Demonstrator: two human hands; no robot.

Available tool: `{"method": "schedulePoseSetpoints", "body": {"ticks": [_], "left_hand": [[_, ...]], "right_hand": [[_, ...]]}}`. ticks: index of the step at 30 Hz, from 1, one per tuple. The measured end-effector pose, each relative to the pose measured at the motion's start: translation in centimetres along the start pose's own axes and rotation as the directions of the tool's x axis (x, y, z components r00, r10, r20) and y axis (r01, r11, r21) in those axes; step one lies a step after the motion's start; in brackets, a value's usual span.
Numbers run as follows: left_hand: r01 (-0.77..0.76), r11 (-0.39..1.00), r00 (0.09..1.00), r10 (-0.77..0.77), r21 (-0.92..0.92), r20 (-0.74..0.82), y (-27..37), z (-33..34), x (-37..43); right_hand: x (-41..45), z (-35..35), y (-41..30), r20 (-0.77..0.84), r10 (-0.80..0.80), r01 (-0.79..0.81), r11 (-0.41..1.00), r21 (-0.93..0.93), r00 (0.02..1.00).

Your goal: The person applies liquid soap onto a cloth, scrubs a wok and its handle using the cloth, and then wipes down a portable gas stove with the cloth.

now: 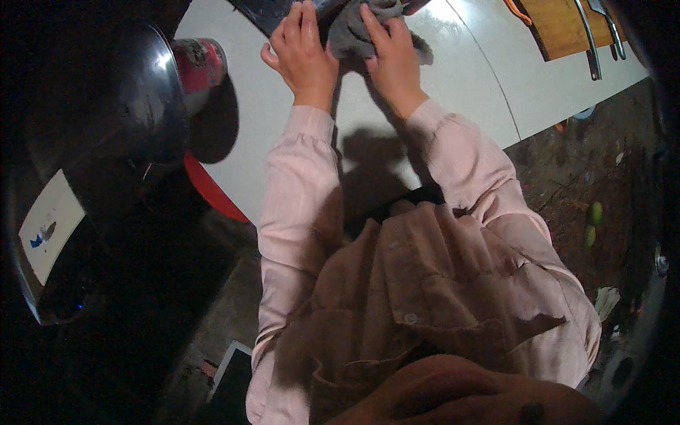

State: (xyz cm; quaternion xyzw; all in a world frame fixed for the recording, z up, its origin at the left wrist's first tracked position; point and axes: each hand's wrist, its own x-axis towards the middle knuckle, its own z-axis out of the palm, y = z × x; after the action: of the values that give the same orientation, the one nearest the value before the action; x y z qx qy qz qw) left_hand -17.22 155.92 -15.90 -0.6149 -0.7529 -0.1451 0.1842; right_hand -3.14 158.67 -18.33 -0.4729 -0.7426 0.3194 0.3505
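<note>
At the top edge of the view, my left hand lies over the near part of a dark, glossy, flat object, its fingers pointing away from me. Most of that object is cut off by the frame, so I cannot tell what it is or whether the hand grips it. Just to the right, my right hand holds a bunched grey cloth, with the index finger stretched over it. The cloth sits against the dark object's right side. Beneath both hands is a white tabletop.
Left on the table, a worn red-and-silver can stands beside a shiny, dark rounded metal vessel. A red curved rim shows by the table edge. At upper right lies a wooden board with metal-handled utensils. Small green items are on the floor.
</note>
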Motion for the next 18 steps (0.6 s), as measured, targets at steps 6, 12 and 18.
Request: {"method": "schedulePoseSetpoints", "body": {"ticks": [6, 12, 18], "left_hand": [[0.011, 0.999, 1.0, -0.012, -0.037, -0.021, 0.4, -0.1, 0.3], [0.014, 1.0, 0.999, -0.014, -0.007, -0.042, 0.0, 0.2, 0.1], [0.029, 1.0, 1.0, -0.029, -0.004, 0.0, 0.3, 0.2, 0.3]], "right_hand": [[-1.4, -1.8, 3.5, -0.084, 0.105, -0.104, 0.995, 0.008, 0.991], [2.9, -5.8, 1.0, -0.18, -0.066, 0.1, 0.977, 0.186, 0.981], [2.7, -4.1, 3.9, -0.054, -0.115, 0.122, 0.981, 0.149, 0.992]]}}
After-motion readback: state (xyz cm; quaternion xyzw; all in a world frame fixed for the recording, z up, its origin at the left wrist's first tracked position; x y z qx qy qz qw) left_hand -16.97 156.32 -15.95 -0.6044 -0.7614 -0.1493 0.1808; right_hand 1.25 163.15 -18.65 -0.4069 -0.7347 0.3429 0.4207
